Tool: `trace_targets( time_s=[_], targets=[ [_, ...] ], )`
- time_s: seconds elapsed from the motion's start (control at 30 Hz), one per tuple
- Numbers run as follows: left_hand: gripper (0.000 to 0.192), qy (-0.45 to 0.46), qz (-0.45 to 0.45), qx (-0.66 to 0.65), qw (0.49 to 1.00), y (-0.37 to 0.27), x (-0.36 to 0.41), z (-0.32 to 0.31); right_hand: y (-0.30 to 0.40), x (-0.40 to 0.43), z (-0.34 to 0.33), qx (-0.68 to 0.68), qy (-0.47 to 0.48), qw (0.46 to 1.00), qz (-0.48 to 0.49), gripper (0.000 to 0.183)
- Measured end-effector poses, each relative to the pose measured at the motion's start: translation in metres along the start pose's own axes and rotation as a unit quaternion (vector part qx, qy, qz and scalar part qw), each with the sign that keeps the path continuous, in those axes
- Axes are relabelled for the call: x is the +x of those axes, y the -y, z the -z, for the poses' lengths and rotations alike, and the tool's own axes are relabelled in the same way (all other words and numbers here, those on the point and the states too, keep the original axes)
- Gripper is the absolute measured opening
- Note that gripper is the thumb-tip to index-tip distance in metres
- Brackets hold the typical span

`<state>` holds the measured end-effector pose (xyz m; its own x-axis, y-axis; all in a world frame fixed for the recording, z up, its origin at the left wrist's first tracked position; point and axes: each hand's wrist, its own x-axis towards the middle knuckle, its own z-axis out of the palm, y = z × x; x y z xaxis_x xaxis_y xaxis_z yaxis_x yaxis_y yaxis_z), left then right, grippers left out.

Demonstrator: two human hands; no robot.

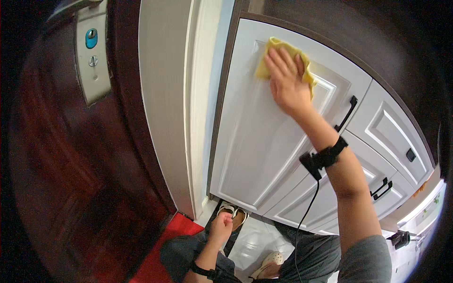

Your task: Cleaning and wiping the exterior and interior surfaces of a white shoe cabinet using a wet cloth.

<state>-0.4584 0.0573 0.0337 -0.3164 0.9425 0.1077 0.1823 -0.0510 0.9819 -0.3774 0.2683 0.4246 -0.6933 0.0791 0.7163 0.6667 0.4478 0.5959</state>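
Note:
My right hand point(288, 81) lies flat over a yellow cleaning cloth point(263, 69), pressing it against the upper part of a white panelled cabinet door point(262, 141). Folds of the cloth stick out around the fingers and past the side of the palm. On that door, a black bar handle point(346, 113) sits beyond my wrist. Low down near my knee, my left hand point(222, 226) has its fingers curled in, with nothing visible in them. It hovers in front of a pair of sandals point(241, 216) on the floor.
A black strapped device point(324, 157) on my right forearm trails a thin cable point(307, 212) downward. More white drawers point(393, 123) and doors continue to the right under a dark countertop point(336, 21). At left stands a dark wooden door point(88, 148) with a lock plate point(92, 60), above a red mat point(170, 244).

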Motion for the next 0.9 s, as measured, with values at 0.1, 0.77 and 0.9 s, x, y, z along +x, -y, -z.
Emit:
trace_targets(
  time_s=[0.1, 0.77, 0.9],
  targets=[
    [0.019, -0.004, 0.011, 0.016, 1.000, 0.001, 0.001, 0.003, -0.001, 0.006, -0.007, -0.016, 0.003, 1.000, 0.004, 0.051],
    [0.035, 0.044, 0.051, 0.029, 0.997, 0.000, 0.003, 0.014, 0.240, -0.358, -0.183, 0.332, 0.630, 0.702, 0.029, 0.040],
    [0.036, 0.063, 0.039, 0.093, 0.993, -0.019, 0.011, 0.013, 0.276, -0.410, -0.206, 0.297, 0.768, 0.567, 0.016, 0.052]
  ],
)
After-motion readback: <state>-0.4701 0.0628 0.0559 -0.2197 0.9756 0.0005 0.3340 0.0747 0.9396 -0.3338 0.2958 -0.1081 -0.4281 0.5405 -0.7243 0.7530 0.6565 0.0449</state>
